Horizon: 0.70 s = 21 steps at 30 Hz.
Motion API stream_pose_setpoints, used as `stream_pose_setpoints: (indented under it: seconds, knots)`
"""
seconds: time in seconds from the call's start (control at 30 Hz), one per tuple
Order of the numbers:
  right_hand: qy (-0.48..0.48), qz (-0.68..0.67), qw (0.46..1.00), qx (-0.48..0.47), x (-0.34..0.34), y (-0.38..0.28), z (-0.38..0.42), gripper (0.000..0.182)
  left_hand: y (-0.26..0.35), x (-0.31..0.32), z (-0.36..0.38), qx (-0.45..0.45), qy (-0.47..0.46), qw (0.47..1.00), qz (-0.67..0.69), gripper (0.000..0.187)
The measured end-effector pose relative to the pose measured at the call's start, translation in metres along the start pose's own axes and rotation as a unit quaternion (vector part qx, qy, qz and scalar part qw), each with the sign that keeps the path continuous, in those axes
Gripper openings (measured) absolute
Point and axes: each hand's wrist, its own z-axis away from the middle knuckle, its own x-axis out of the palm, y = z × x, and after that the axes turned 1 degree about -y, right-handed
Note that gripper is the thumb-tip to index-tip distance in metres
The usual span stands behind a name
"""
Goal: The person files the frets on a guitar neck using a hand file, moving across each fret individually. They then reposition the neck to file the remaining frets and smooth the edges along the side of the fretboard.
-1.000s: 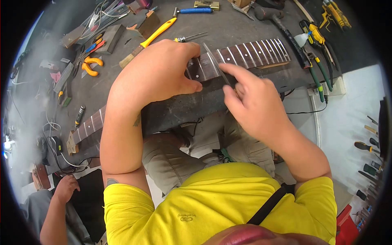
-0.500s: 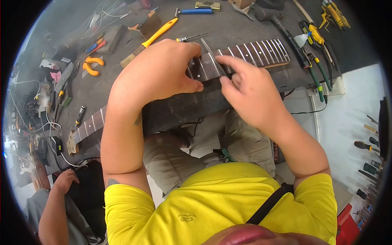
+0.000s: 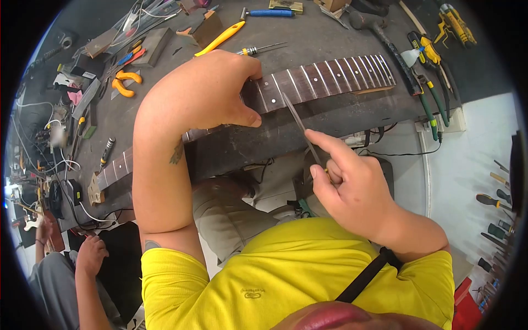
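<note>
A long guitar neck [image 3: 324, 81] with metal frets and white dots lies across the front edge of the dark workbench. My left hand [image 3: 212, 91] grips it around the middle, thumb at the near edge and fingers over the far edge. In my right hand [image 3: 352, 179] is a slim metal file [image 3: 300, 122], held with the index finger stretched along it. The file's tip touches the fretboard near a fret, just right of my left hand. My left forearm hides part of the neck, and its headstock [image 3: 95, 190] shows at the left.
Behind the neck lie a screwdriver [image 3: 256, 49], a yellow-handled brush [image 3: 221, 38] and a blue-handled tool [image 3: 270, 13]. A hammer [image 3: 388, 44] and green-handled pliers [image 3: 429, 115] are at the right. Orange-handled pliers [image 3: 126, 82] lie left. A co-worker's hand [image 3: 91, 254] is at the lower left.
My right hand has moved down toward my body with the file, uncovering more fretboard. My left hand stays on the neck, slightly further left. The co-worker's hand has shifted a little.
</note>
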Motion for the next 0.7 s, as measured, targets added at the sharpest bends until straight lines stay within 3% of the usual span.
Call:
stream_pose_setpoints:
  seconds: [0.27, 0.33, 0.4, 0.53, 0.7]
  knots:
    - [0.08, -0.01, 0.995, -0.057, 0.01, 0.018, -0.061, 0.042, 0.004, -0.003, -0.002, -0.007, -0.031, 0.999, 0.01, 0.063]
    - [0.102, -0.025, 0.992, -0.067, -0.004, 0.015, -0.047, 0.043, 0.001, 0.007, 0.0, 0.025, 0.043, 0.999, 0.018, 0.066]
    - [0.076, -0.016, 0.997, 0.028, -0.021, 0.016, -0.031, 0.044, 0.011, 0.016, -0.005, 0.025, 0.085, 0.995, 0.04, 0.067]
    - [0.052, -0.033, 0.998, 0.029, -0.018, 0.034, -0.011, 0.045, 0.036, 0.039, -0.015, 0.047, 0.184, 0.982, -0.003, 0.071]
    - [0.036, -0.035, 0.998, 0.043, -0.014, 0.035, 0.018, 0.049, 0.045, 0.045, -0.026, -0.014, 0.134, 0.99, 0.04, 0.067]
